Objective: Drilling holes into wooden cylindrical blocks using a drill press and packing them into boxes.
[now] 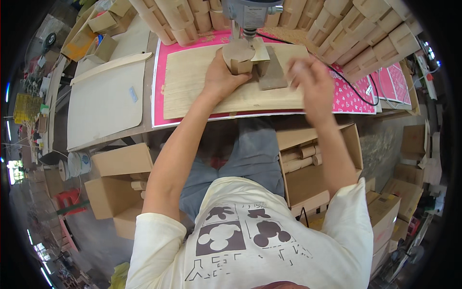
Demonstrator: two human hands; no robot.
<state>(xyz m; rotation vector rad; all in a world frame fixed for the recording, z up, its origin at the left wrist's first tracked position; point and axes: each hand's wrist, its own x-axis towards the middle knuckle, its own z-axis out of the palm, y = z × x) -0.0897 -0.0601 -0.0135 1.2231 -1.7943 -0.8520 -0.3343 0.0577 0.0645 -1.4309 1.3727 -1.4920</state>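
My left hand [222,77] is wrapped round a round wooden piece [238,49] with notches in its side. It holds the piece against a small pale wooden block [261,52], beneath the chuck of a drill press [249,32]. Whether the drill bit touches the wood cannot be made out. The block stands beside a grey-brown flat plate [273,72] on a broad light wooden board [192,89]. To the right of that plate, my right hand [315,84] is raised over the board's right end. Motion smears its fingers, and I see nothing clearly in them.
Notched wooden cylinders [370,38] stand stacked at the back on both sides of the drill press. A black cable [353,91] curves over the pink sheet [344,98]. Open cardboard boxes [308,185] holding wooden pieces flank my legs. A thin panel [106,101] lies at left.
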